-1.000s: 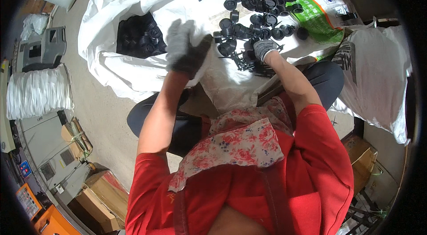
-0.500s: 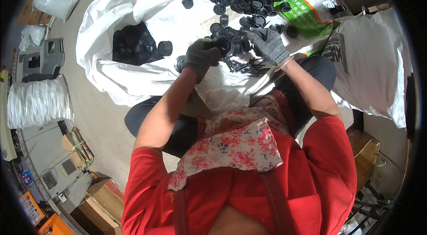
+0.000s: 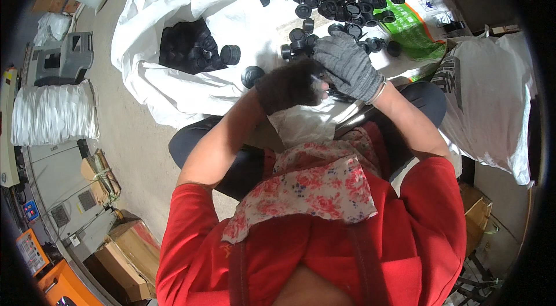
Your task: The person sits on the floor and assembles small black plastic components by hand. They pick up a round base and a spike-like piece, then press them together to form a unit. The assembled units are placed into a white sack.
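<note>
Head view: gloved left hand (image 3: 292,86) and right hand (image 3: 348,67) meet, fingers curled; whether they grip a part cannot be told. Black caps (image 3: 353,12) lie beyond on sacking (image 3: 418,39), others inside a white bag (image 3: 136,45). The step appears to be two-handed work on one piece; the next move calls for a steady hold.

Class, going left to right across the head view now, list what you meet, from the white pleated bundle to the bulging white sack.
White pleated bundle, pile of black parts, ribbed black piece, round black piece, left hand, right hand, bulging white sack.
</note>
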`<state>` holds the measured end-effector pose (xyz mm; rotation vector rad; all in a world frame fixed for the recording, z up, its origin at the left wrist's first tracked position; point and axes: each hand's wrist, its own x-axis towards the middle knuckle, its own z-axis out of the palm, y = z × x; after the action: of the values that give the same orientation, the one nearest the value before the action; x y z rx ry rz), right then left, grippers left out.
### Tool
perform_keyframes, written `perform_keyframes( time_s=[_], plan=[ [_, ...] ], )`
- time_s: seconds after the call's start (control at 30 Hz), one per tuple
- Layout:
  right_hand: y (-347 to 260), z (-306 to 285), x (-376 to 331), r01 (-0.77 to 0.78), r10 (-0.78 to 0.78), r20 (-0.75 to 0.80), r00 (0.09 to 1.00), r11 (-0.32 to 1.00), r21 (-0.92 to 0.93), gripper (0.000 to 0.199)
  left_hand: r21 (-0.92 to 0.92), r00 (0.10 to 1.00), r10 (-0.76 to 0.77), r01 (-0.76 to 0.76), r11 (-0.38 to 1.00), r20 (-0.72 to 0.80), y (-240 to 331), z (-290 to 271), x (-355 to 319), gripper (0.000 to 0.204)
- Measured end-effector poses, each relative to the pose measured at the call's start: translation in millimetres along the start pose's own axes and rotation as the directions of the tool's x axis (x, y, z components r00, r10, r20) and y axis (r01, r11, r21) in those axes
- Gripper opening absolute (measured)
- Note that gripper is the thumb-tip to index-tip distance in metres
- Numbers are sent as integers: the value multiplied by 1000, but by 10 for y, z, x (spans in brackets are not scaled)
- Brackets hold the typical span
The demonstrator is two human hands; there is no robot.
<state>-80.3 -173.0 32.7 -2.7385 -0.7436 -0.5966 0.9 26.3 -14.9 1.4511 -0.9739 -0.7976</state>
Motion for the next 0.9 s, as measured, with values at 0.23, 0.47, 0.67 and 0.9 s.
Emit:
perform_keyframes(
  time_s=[0.23,0.47,0.67,0.9],
  plan=[
    [185,85,-83,-616,112,636,763,422,665,12,804,965,242,-63,591,-103,352,150,-3,15],
    [452,279,-215,19,477,490,730,-730,683,17,698,593,370,627,345,-715,707,-876,-140,59],
    [396,440,-133,137,609,481,630,-697,704,14,961,934,-241,274,18,-262,45,-514,-348,54],
    [416,225,-201,72,744,361,562,-479,875,12,661,638,206,644,386,-742,234,-799,-258,30]
  ],
)
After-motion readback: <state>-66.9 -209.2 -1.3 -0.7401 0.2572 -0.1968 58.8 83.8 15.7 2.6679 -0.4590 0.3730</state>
